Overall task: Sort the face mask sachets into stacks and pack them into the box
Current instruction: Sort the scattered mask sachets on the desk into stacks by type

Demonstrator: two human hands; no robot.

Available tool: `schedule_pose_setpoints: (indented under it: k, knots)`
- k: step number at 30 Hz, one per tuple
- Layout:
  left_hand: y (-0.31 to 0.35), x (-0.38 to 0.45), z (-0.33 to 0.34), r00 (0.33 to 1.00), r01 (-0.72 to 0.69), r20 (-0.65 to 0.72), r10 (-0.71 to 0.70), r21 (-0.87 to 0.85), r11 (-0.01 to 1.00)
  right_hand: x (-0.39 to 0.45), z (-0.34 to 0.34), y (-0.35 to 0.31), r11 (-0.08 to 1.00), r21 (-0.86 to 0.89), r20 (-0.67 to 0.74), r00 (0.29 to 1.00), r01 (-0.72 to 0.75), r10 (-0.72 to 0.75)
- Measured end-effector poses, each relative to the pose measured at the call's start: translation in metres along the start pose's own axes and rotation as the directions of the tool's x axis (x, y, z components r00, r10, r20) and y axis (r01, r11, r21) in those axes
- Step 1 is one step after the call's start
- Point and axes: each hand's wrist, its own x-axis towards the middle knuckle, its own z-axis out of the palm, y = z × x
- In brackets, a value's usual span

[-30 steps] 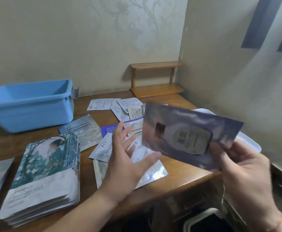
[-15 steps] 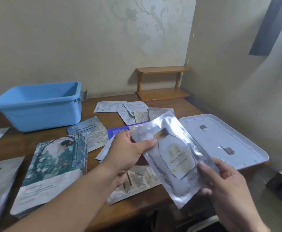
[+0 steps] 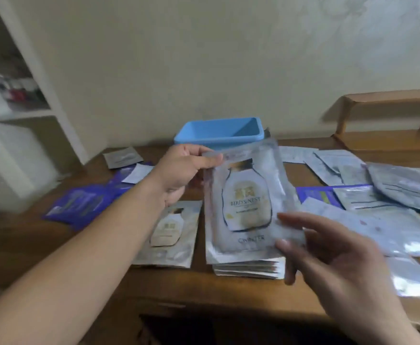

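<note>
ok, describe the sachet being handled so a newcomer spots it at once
Start at the blue plastic box at the back of the wooden table. Just in front of it, the silver sachet is held up above a stack of silver sachets, left hand pinching its top corner. Alone among its neighbours, it is off the table, showing "BIRD'S NEST" on a cream bottle picture.

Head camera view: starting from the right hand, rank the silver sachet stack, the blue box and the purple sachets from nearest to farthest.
From the right hand:
1. Silver sachet stack, beside its fingers at the table's front.
2. Blue box, at the back by the wall.
3. Purple sachets, far left, past the left forearm.
</note>
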Motion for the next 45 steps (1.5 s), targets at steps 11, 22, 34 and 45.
schedule_pose_setpoints:
  k: [11, 22, 34, 45]
  knots:
    - [-0.091, 0.017, -0.132, 0.965, 0.116, -0.258, -0.047, 0.261, 0.958, 0.035, 0.156, 0.041, 0.906, -0.382, 0.115, 0.963, -0.183, 0.243]
    - [-0.13, 0.038, -0.132, 0.985, 0.015, -0.136, 0.11, 0.692, 0.722, 0.024, 0.169, 0.036, 0.468, -0.873, 0.245, 0.955, 0.14, 0.169]
    - [-0.139, 0.038, -0.137, 0.989, -0.069, -0.036, 0.141, 0.737, 0.672, 0.0, 0.158, 0.071, 0.252, -0.908, 0.311, 0.941, 0.335, -0.132]
    - [-0.135, 0.035, -0.132, 0.993, -0.074, -0.01, 0.119, 0.731, 0.679, -0.002, 0.153, 0.081, 0.289, -0.886, 0.303, 0.925, 0.362, -0.229]
